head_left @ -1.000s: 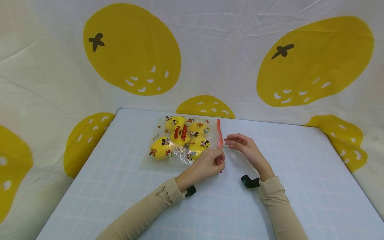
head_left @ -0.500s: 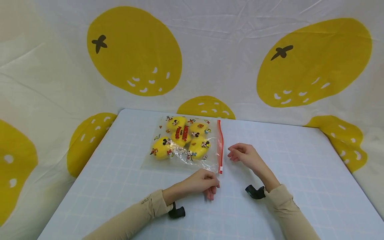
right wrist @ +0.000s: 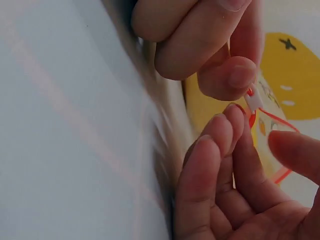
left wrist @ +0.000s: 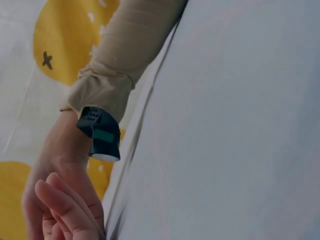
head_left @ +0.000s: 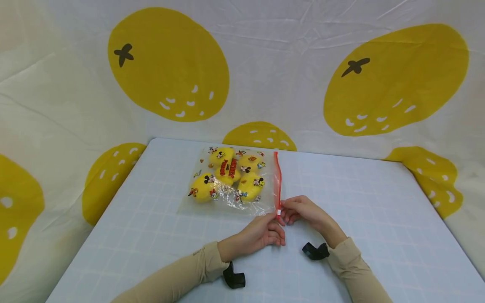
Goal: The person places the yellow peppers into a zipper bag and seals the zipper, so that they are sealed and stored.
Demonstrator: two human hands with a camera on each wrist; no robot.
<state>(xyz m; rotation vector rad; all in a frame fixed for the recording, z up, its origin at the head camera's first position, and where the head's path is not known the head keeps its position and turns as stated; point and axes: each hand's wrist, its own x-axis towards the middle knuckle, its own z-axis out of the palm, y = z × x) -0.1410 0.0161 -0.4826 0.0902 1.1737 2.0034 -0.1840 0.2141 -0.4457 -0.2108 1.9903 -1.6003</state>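
A clear zip bag printed with cartoon figures lies flat on the table, with several yellow rounded objects inside. Along its right edge runs a red zip strip, which has a white slider near the front end. My left hand pinches the front corner of the strip between thumb and index finger, its other fingers loosely bent. My right hand is at the strip just beside the slider. In the right wrist view its thumb stands apart from its bent fingers.
The pale blue checked table extends around the bag. A white cloth with large yellow fruit prints hangs behind and at the sides. Black wrist cameras stick out from both cuffs.
My left hand first drew back from the strip toward the front, then returned and took hold of its front corner. My right hand has come forward to the slider. The bag stays in place.
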